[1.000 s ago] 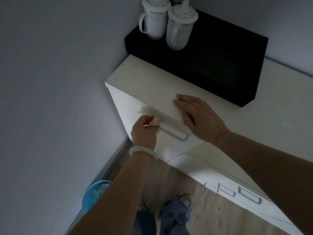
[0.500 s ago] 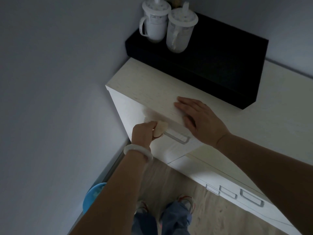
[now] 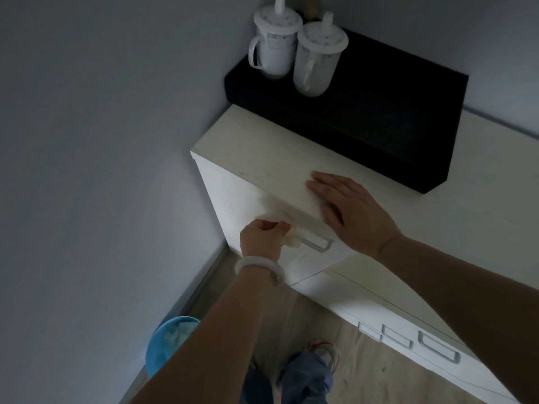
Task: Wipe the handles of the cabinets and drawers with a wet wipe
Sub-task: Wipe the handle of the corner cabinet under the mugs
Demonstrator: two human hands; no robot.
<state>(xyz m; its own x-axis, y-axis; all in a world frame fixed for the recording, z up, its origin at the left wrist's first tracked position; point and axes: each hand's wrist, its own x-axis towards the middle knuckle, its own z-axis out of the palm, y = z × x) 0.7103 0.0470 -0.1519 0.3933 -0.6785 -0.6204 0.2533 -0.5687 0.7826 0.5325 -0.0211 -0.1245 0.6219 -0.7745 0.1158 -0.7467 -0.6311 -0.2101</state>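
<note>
A pale wooden cabinet [image 3: 262,158] stands in a dim corner. On its front face is a metal bar handle [image 3: 318,244]. My left hand [image 3: 264,239] grips a bunched white wet wipe [image 3: 293,239] and holds it against the left end of that handle. My right hand [image 3: 350,211] lies flat on the cabinet's top, fingers straight, near its front edge. Lower down to the right, the drawer fronts carry several more metal handles [image 3: 437,349].
A black box [image 3: 408,121] sits at the back of the cabinet top with two lidded white jugs [image 3: 294,48] on it. A blue bin [image 3: 166,345] stands on the floor by the left wall. My feet [image 3: 306,371] are on the wooden floor below.
My left hand has slid the wipe a little along the left end of the handle and turned slightly. My right hand stays flat on the cabinet top.
</note>
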